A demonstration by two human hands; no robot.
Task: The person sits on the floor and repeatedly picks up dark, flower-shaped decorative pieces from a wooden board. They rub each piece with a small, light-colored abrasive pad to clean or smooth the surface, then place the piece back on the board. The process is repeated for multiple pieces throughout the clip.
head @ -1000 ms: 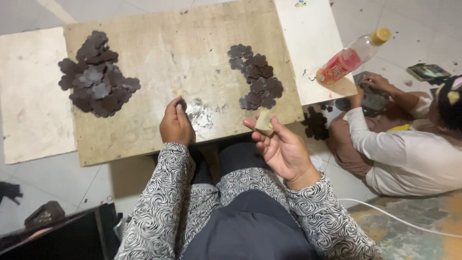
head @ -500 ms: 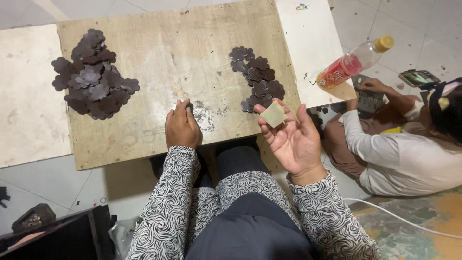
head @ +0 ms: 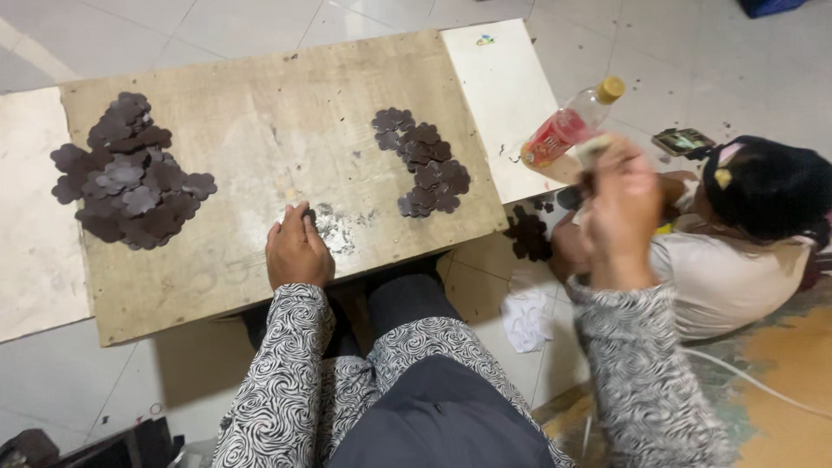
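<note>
My left hand [head: 297, 253] lies on the wooden counter [head: 260, 165], its grip closed on one dark flower-shaped piece [head: 309, 214] beside a scraped patch. My right hand [head: 622, 204] is raised and blurred; I cannot tell its grip. Farther away are two piles: one small pile [head: 425, 160] and one big pile [head: 130, 178]. One bottle [head: 572, 123] lies at the right.

Your right hand [head: 622, 208] has swung off the wooden board [head: 260, 173] toward the plastic bottle [head: 568, 130], now blurred and raised to the right, the small pale piece [head: 592, 149] barely discernible at its fingertips.
</note>
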